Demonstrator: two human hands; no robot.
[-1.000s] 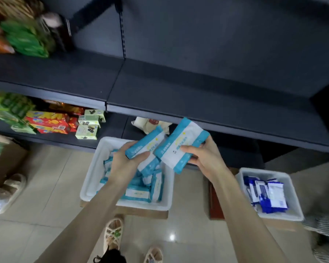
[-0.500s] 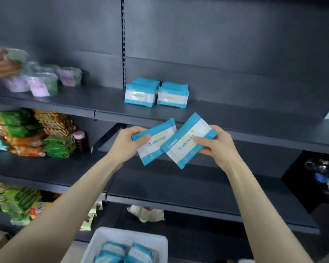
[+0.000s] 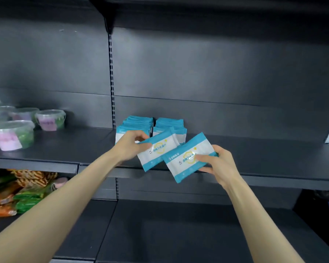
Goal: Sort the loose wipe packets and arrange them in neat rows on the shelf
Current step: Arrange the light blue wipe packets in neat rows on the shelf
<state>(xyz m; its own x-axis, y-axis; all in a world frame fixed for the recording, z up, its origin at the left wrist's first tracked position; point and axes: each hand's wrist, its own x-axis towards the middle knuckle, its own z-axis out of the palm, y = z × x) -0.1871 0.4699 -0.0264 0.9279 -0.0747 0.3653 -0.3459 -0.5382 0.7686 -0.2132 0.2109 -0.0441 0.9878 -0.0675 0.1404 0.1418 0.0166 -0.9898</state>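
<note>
Left fingers [image 3: 143, 138] pinch one packet [image 3: 158, 150] by its 9 o'clock short edge. Right fingers [image 3: 204, 158] clamp a second packet [image 3: 184, 164] at its 3 o'clock end, thumb on top. Both are held just in front of the shelf [image 3: 254, 156], with stacks [image 3: 141, 123] behind at 12 o'clock. Packets look light, soft, slick film, so best gripped by the edges and laid flat. Tubs [image 3: 13, 133] far off at 9 o'clock.

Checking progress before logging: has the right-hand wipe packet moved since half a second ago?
Yes. Against the shelf's front edge, the right-hand wipe packet has risen from mostly below it to mostly above, nearer the stacked packets.
</note>
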